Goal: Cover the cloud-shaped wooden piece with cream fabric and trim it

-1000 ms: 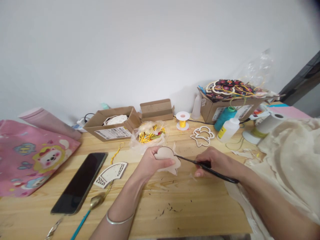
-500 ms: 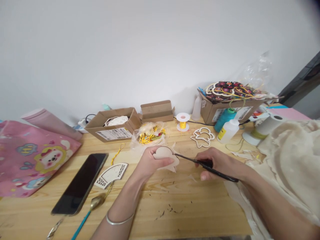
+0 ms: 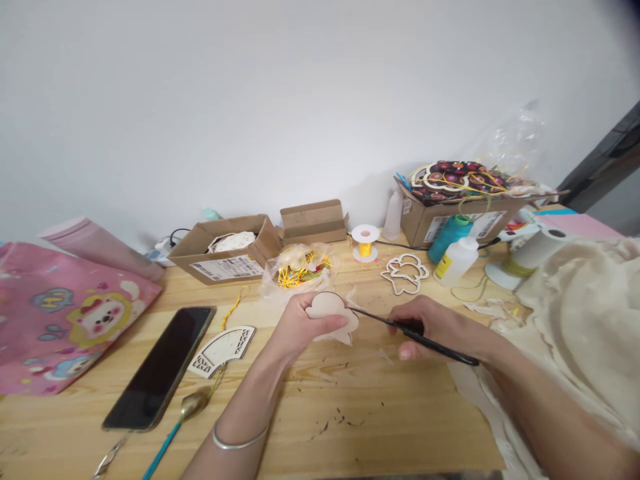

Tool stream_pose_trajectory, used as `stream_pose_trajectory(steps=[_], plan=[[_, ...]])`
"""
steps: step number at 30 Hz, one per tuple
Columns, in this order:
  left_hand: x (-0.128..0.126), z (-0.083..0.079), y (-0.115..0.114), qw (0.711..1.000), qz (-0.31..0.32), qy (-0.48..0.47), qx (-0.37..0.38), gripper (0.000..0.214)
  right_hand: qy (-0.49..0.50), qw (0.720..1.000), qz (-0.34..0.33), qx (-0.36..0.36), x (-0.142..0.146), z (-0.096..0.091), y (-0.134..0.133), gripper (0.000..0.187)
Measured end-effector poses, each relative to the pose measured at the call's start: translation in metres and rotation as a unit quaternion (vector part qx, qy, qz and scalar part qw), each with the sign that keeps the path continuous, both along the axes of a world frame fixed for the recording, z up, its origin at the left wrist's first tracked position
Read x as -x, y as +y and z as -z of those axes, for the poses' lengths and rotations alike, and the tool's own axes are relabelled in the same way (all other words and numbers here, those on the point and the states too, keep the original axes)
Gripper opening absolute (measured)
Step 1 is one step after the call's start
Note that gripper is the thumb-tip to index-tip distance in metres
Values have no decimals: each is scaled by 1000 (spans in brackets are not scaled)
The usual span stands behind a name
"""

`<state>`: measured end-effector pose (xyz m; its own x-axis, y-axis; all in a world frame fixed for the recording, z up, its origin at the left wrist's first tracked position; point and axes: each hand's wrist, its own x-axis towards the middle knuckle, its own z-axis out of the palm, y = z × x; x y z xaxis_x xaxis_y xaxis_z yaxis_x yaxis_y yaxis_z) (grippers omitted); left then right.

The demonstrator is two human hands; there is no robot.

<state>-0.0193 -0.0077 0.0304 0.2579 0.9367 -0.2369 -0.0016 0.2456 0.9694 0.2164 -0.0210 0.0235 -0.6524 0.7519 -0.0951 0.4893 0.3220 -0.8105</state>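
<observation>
My left hand (image 3: 300, 319) pinches a flat, cloud-shaped piece (image 3: 327, 307) with scalloped, dark-edged sides, thumb across its face. Pale material (image 3: 349, 293) sticks out behind its upper right edge. In my right hand (image 3: 434, 327) are black scissors (image 3: 410, 333), their blades pointing left. The tip touches or nearly touches the right edge of the cloud-shaped piece; how far apart the blades stand is unclear. Both hands are above the wooden table (image 3: 400, 427), where small dark scraps (image 3: 340, 420) lie scattered.
Left lie a phone (image 3: 160, 367), a fan-shaped wooden piece (image 3: 223, 350), a blue-handled tool (image 3: 165, 447) and a pink bag (image 3: 75, 320). Behind stand cardboard boxes (image 3: 230, 268), a yellow thread spool (image 3: 365, 250) and a squeeze bottle (image 3: 457, 261). Cream cloth (image 3: 585, 327) heaps at right.
Almost nothing differs. The scissors and my right hand have shifted very slightly; the cloud-shaped piece stays in my left hand.
</observation>
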Motion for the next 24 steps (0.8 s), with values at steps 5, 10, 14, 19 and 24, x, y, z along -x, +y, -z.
stream_pose_trajectory(steps=[5, 10, 14, 19, 24], plan=[[-2, 0, 0, 1000, 0, 4, 10, 31, 14, 1000, -2, -10, 3, 2, 0, 34], [-2, 1, -1, 1000, 6, 3, 11, 33, 31, 999, -9, 2, 3, 5, 0, 33], [-2, 2, -2, 1000, 9, -7, 19, 32, 30, 999, -12, -12, 4, 5, 1, 35], [-2, 2, -2, 1000, 1, -10, 25, 34, 18, 998, -9, -65, 5, 6, 1, 34], [-3, 2, -2, 999, 6, -30, 29, 32, -11, 991, 11, -133, 6, 4, 1, 35]])
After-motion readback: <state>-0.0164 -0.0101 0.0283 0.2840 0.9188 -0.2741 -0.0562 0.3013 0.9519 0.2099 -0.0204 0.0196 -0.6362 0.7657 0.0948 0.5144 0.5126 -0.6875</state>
